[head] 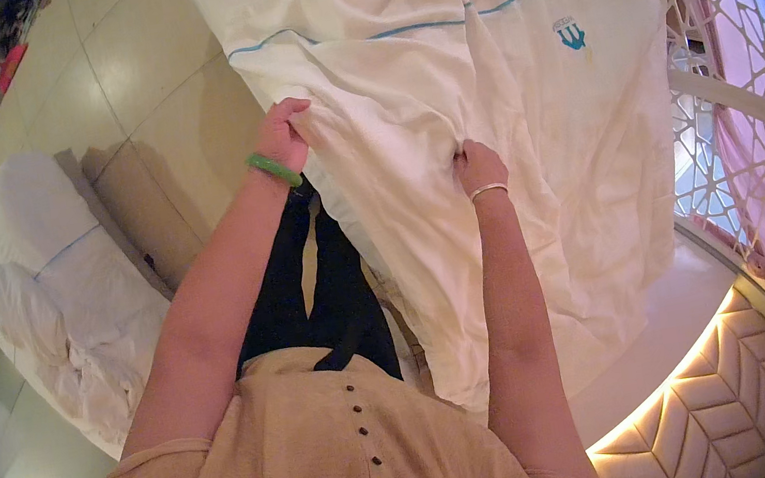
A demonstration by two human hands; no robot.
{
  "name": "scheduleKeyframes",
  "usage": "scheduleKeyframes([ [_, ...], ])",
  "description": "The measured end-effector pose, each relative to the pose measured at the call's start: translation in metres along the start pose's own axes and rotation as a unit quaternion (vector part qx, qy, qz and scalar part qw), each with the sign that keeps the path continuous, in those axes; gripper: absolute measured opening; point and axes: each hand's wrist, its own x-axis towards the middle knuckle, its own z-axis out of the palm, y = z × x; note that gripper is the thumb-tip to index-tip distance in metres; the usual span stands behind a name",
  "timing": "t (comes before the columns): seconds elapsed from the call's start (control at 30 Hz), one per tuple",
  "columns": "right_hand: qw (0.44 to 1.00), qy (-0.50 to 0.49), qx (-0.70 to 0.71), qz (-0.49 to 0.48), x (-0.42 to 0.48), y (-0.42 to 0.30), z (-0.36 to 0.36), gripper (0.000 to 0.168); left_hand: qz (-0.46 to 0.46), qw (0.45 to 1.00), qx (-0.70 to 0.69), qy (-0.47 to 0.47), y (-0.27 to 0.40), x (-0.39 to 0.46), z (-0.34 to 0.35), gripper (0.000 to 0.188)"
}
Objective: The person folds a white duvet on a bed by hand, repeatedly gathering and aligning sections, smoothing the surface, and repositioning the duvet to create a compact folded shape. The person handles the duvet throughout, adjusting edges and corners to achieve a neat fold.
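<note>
A large white cloth cover [580, 130] with a thin blue stripe and a small blue emblem is spread in front of me, wrinkled and hanging over the near edge. My left hand [285, 134], with a green bangle at the wrist, pinches the cover's left edge between thumb and fingers. Farther right, my right hand [482, 166], wearing a thin pale bangle, grips a gathered fold in the cover's middle; its fingertips are partly hidden in the cloth. Folds run between the two hands.
White bedding [74, 312] with a blue line lies bunched at the left. Pale floor tiles [129, 54] show at the upper left. On the right stands a lattice screen [734, 79] before pink curtains, with a lit padded panel [700, 414] below. My dark-trousered legs are beside the cover.
</note>
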Motion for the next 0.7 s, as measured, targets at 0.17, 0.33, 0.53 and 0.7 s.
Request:
scheduleKeyframes([
  [0.17, 0.79, 0.432, 0.42, 0.114, 0.0, 0.068, -0.055, 0.01, 0.044, 0.989, 0.137, -0.028, -0.005, -0.027, 0.031, 0.02],
  [0.33, 0.75, 0.468, 0.456, 0.105, 0.032, 0.139, -0.063, 0.017, 0.131, 0.894, 0.386, -0.185, -0.059, -0.01, 0.085, 0.04],
  [0.53, 0.946, 0.154, 0.286, 0.017, -0.05, -0.004, 0.047, 0.044, 0.113, 0.806, 0.563, 0.146, -0.11, 0.014, 0.025, 0.036],
  [0.7, 0.949, 0.13, 0.279, 0.066, -0.058, -0.025, 0.1, 0.068, 0.045, 0.84, 0.461, 0.284, -0.118, 0.025, -0.031, 0.027],
])
